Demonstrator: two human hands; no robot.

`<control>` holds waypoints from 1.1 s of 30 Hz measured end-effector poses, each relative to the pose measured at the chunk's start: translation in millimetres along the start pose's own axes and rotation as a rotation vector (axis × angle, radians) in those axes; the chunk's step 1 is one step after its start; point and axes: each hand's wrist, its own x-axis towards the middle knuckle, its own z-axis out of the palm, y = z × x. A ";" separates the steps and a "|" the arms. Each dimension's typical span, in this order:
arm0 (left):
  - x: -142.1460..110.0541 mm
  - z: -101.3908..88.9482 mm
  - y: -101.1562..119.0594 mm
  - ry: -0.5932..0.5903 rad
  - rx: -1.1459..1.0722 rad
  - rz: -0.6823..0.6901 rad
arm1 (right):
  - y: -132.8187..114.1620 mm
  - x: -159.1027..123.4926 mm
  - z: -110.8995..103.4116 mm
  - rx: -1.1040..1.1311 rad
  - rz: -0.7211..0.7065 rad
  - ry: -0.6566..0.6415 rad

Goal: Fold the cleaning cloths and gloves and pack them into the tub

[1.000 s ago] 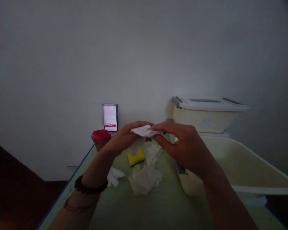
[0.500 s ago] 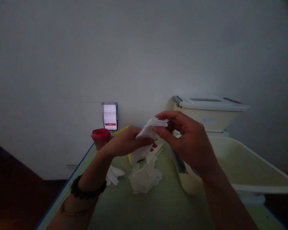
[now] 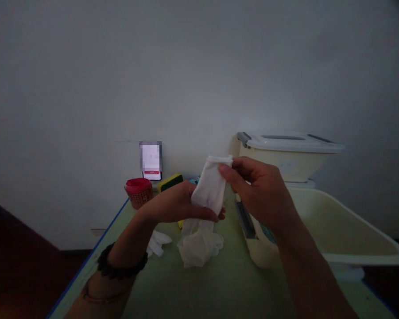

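A white fabric glove (image 3: 210, 184), its hemmed cuff at the top, is held up over the table between both hands. My left hand (image 3: 182, 204) grips its lower part, thumb across the front. At the cuff's right corner, my right hand (image 3: 257, 181) pinches the fabric between thumb and fingers. Beneath them lies a crumpled, thin off-white glove (image 3: 201, 248) on the green tabletop. Another white glove (image 3: 159, 243) rests farther left, partly covered by my left forearm. White fabric just under my left hand is mostly hidden, so I cannot tell what it belongs to.
At right stands an open cream bin (image 3: 345, 221), with a lidded box (image 3: 285, 155) behind it. A phone (image 3: 152, 160) leans on the wall, near a red-topped woven basket (image 3: 139, 193). A yellow-and-green sponge (image 3: 171, 182) sits behind my left hand.
The glove has turned from an edge-on, slanted position to upright, with its flat face toward me. My left hand has shifted slightly lower and right, uncovering the sponge.
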 end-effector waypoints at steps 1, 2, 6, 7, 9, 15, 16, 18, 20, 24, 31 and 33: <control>0.1 0.8 0.4 -0.025 0.008 -0.001 | 0.0 0.1 0.0 0.034 0.003 0.020; 0.3 1.5 0.4 -0.045 0.018 -0.010 | -0.1 0.3 -0.2 0.061 0.002 0.048; 1.7 2.6 -2.6 -0.098 0.017 -0.047 | -1.6 1.5 -2.5 0.083 -0.020 0.182; 2.0 2.4 -3.8 -0.127 -0.011 -0.051 | -2.1 1.7 -3.3 0.079 -0.021 0.205; 2.5 1.5 -6.1 -0.216 -0.080 -0.065 | -3.0 2.1 -5.3 0.070 -0.015 0.229; 2.7 -3.4 -7.4 -0.230 -0.070 -0.083 | -4.7 1.9 -13.7 0.046 -0.009 0.283; 2.7 -4.0 -7.4 -0.222 -0.099 -0.075 | -4.9 1.7 -15.3 0.039 -0.010 0.295; 2.3 -4.9 -8.0 -0.194 -0.170 -0.059 | -4.9 1.7 -18.2 0.024 -0.010 0.317; 1.6 -5.4 -9.4 -0.142 -0.189 -0.067 | -4.8 1.8 -19.9 0.008 -0.011 0.331; 0.1 -5.4 -10.9 -0.085 -0.163 -0.115 | -4.1 2.6 -20.8 -0.027 -0.023 0.340; -0.2 -6.4 -9.1 -0.120 -0.146 -0.122 | -2.2 3.8 -21.9 -0.050 -0.031 0.346; -0.4 -7.2 -9.6 -0.127 -0.107 -0.143 | -1.8 3.8 -22.3 -0.050 -0.030 0.344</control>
